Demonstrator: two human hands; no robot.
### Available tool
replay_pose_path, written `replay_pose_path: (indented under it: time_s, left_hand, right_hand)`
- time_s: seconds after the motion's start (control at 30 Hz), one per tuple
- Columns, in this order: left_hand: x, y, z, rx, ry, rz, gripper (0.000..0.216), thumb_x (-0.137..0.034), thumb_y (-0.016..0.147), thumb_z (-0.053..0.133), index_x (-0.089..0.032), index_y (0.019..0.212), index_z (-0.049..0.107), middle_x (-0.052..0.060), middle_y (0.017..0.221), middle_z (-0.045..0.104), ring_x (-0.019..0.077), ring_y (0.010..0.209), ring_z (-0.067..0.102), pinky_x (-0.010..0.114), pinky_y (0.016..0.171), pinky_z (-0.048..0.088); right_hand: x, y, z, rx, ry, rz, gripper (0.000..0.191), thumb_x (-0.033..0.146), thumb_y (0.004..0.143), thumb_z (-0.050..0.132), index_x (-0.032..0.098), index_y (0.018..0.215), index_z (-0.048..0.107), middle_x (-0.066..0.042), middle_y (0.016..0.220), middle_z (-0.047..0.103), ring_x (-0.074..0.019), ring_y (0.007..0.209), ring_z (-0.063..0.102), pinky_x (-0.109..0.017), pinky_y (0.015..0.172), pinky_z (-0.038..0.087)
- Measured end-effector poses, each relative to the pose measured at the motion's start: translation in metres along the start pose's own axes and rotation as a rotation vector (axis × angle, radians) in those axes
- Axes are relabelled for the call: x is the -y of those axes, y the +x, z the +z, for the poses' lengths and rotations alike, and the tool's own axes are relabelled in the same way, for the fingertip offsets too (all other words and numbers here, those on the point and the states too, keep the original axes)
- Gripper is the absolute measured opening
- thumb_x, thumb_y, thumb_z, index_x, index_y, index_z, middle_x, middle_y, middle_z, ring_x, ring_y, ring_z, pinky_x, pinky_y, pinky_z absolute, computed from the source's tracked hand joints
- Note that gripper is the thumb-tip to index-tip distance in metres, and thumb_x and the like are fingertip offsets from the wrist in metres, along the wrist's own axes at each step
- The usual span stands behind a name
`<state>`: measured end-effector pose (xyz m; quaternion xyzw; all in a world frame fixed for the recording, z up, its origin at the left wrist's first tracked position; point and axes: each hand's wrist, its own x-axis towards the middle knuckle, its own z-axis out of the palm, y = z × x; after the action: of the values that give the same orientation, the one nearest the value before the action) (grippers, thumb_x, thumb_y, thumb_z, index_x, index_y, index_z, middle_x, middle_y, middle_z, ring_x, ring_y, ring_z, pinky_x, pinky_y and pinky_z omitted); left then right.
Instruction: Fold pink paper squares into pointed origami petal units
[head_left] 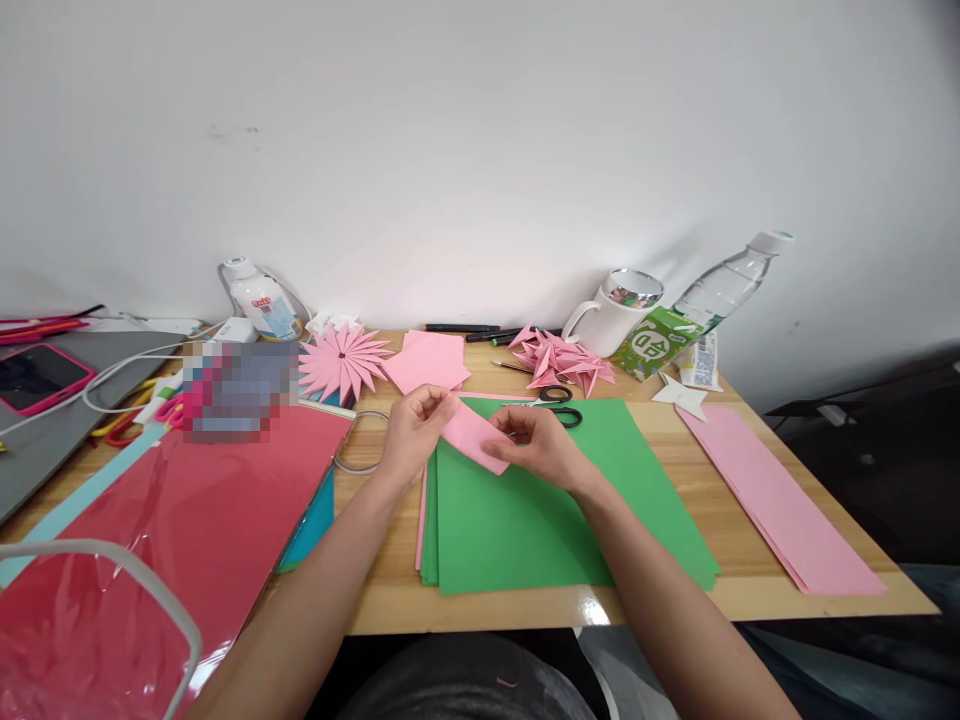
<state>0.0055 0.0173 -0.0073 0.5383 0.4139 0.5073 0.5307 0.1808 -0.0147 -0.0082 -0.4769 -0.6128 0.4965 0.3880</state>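
Between my two hands is a small folded piece of pink paper point(474, 437), tilted above a stack of green paper point(570, 520). The fingers of my left hand point(417, 428) pinch its upper left end. My right hand point(541, 445) is closed on its right end, thumb on the near face. Just behind my right hand lie scissors point(568, 416) with black handles, partly hidden by that hand. Pink square sheets point(429, 362) lie beyond my left hand, beside a pink folded paper rosette point(343, 362). A heap of pink folded pieces point(559, 360) sits farther back.
Long pink strips point(780, 500) lie at the right with a white folded piece point(680, 394). A white mug point(613, 315), green carton point(652, 345) and water bottle point(727, 285) stand behind. Red paper in plastic point(247, 500), a phone point(45, 377) and a small bottle point(262, 300) are left.
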Motion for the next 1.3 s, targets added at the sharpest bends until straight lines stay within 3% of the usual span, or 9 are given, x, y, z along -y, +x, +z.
replay_pose_path:
  time_s: [0.17, 0.47, 0.83, 1.07, 1.3]
  left_hand:
    - [-0.002, 0.002, 0.001, -0.097, -0.148, -0.042, 0.026, -0.037, 0.066, 0.069, -0.015, 0.069, 0.056, -0.004, 0.062, 0.049, 0.0065, 0.056, 0.040, 0.018, 0.052, 0.032]
    - [-0.009, 0.000, 0.007, -0.130, -0.216, -0.093, 0.030, -0.040, 0.062, 0.070, -0.016, 0.070, 0.053, -0.004, 0.064, 0.047, 0.0063, 0.055, 0.039, 0.018, 0.050, 0.031]
    - [0.002, 0.003, 0.001, -0.196, -0.021, -0.021, 0.020, -0.031, 0.064, 0.068, -0.015, 0.066, 0.057, -0.003, 0.064, 0.053, 0.0080, 0.060, 0.046, 0.019, 0.058, 0.036]
    - [0.000, 0.004, 0.000, -0.171, 0.081, -0.095, 0.017, -0.028, 0.060, 0.068, -0.015, 0.061, 0.058, -0.003, 0.058, 0.055, 0.0095, 0.058, 0.048, 0.020, 0.055, 0.036]
    - [-0.003, 0.004, -0.001, -0.141, 0.097, -0.076, 0.013, -0.025, 0.061, 0.066, -0.014, 0.061, 0.059, -0.003, 0.057, 0.057, 0.0092, 0.056, 0.050, 0.020, 0.054, 0.037]
  right_hand:
    - [0.000, 0.002, 0.000, -0.146, 0.111, -0.001, 0.032, 0.043, 0.062, 0.072, 0.016, 0.069, 0.059, 0.002, 0.064, 0.057, -0.0096, 0.055, 0.049, -0.023, 0.052, 0.040]
    - [-0.003, 0.004, 0.004, -0.326, 0.168, -0.020, 0.035, 0.047, 0.059, 0.074, 0.017, 0.067, 0.059, 0.001, 0.060, 0.054, -0.0106, 0.054, 0.046, -0.024, 0.050, 0.038]
    - [-0.001, 0.003, 0.000, -0.378, 0.156, 0.028, 0.037, 0.049, 0.060, 0.072, 0.016, 0.056, 0.056, 0.002, 0.055, 0.050, -0.0088, 0.050, 0.042, -0.023, 0.047, 0.031]
    - [-0.004, 0.004, -0.007, -0.360, 0.177, 0.038, 0.037, 0.050, 0.059, 0.073, 0.016, 0.063, 0.059, 0.004, 0.052, 0.048, -0.0081, 0.048, 0.040, -0.022, 0.045, 0.031]
    - [-0.006, 0.006, -0.009, -0.369, 0.169, 0.041, 0.040, 0.052, 0.058, 0.072, 0.015, 0.067, 0.060, 0.000, 0.058, 0.054, -0.0092, 0.051, 0.043, -0.022, 0.045, 0.033]
